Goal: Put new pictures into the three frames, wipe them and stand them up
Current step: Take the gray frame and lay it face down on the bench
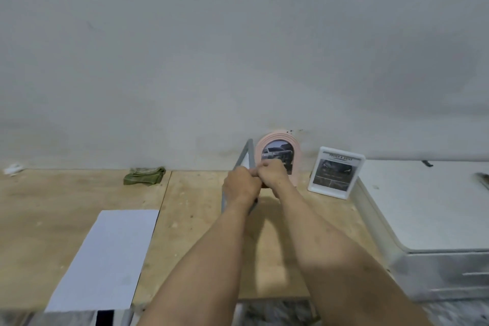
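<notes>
Three frames are on the plywood table (185,219), all toward the far edge by the grey wall (238,34). A pink arched frame (296,159) stands upright against the wall, its face turned to the near side, with a picture of a pale car in it. Just right of it a white rectangular frame (336,169) stands upright too, long axis vertical, tilted back a little, facing near; the heading on its picture reads something like "TOUGH & AGILE", though the blur makes the letters unsure. The third, a grey frame (244,156), is held on edge between the person's two hands, left of the pink one and partly in front of it; it is seen nearly edge-on, long axis running up and down, its face hidden.

The left hand (242,184) has its fingers curled round the grey frame's upper part. The right hand (272,173) meets it there, fingertips pinching at the same edge, the two hands touching.

One folded green cloth (144,175) lies far left by the wall. One white sheet (105,259) lies flat at the near left. One white printer (436,214) sits at the right.
</notes>
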Motion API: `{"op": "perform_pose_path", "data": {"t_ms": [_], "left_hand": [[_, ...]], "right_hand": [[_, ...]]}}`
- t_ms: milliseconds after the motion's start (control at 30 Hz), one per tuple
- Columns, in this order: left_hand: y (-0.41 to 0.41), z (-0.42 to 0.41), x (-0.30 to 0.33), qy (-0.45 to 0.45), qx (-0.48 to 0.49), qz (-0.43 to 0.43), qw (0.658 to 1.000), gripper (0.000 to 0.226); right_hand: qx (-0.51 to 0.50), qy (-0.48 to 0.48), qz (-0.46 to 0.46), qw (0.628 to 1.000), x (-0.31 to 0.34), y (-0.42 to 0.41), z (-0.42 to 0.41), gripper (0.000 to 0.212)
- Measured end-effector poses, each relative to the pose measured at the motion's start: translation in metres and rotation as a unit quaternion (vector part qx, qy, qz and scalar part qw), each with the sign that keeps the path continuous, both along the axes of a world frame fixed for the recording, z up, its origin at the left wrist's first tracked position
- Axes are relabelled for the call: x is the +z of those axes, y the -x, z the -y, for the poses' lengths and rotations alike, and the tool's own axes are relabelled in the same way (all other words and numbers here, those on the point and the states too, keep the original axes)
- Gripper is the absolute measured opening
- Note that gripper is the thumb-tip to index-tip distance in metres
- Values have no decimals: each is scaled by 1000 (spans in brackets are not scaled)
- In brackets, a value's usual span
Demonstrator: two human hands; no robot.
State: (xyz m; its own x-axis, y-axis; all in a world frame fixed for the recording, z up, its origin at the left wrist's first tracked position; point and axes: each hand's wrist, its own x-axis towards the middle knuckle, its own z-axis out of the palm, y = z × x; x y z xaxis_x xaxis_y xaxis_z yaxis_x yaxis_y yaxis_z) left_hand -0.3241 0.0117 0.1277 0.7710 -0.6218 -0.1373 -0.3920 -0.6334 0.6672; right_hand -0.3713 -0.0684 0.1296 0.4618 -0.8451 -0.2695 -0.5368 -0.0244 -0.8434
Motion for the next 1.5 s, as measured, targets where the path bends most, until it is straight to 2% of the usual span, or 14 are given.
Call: {"op": "perform_pose_path", "data": {"t_ms": [100, 200, 333, 367, 467, 633, 700, 800, 867, 933, 1100, 1200, 1367, 1500], "left_hand": [[-34, -17, 8, -2, 55, -16, 998, 31], [-89, -45, 7, 42, 95, -110, 989, 28], [-137, -89, 0, 139, 133, -266, 945, 14], [-147, -99, -5, 146, 133, -293, 935, 8], [-170, -121, -26, 159, 133, -356, 911, 4], [-195, -144, -82, 144, 145, -404, 892, 17], [-194, -153, -106, 108, 131, -417, 893, 19], [-184, -162, -137, 53, 120, -409, 903, 20], [-176, -165, -159, 4, 110, -394, 912, 18], [-167, -170, -176, -29, 102, -383, 918, 15], [-150, -180, -217, -65, 102, -345, 931, 19], [-149, -184, -228, -110, 97, -293, 945, 12], [-140, -173, -222, -213, 38, -137, 967, 17], [-143, -145, -220, -164, 31, -68, 984, 19]], "right_hand": [[31, -86, 35, 995, 2, -6, -13, 21], [0, -105, 15, 994, -5, 0, -18, 37], [-23, -174, -22, 984, -10, 20, -36, 13], [-25, -179, -31, 983, -12, 20, -40, 15], [-105, -209, -2, 972, -35, 18, -41, 32], [-241, -210, 32, 947, -100, 8, -23, 18], [-272, -181, 1, 945, -141, 17, -13, 14], [-251, -161, -99, 949, -182, 30, -17, 10], [-205, -146, -167, 953, -193, 41, -24, 18], [-240, -134, -159, 948, -194, 50, -35, 22], [-195, -99, -234, 947, -224, 58, -42, 26], [-173, -97, -222, 955, -216, 53, -54, 31], [-117, -127, -204, 964, -227, 51, -65, 30], [-6, -19, -289, 957, -228, 60, -83, 63]]}}
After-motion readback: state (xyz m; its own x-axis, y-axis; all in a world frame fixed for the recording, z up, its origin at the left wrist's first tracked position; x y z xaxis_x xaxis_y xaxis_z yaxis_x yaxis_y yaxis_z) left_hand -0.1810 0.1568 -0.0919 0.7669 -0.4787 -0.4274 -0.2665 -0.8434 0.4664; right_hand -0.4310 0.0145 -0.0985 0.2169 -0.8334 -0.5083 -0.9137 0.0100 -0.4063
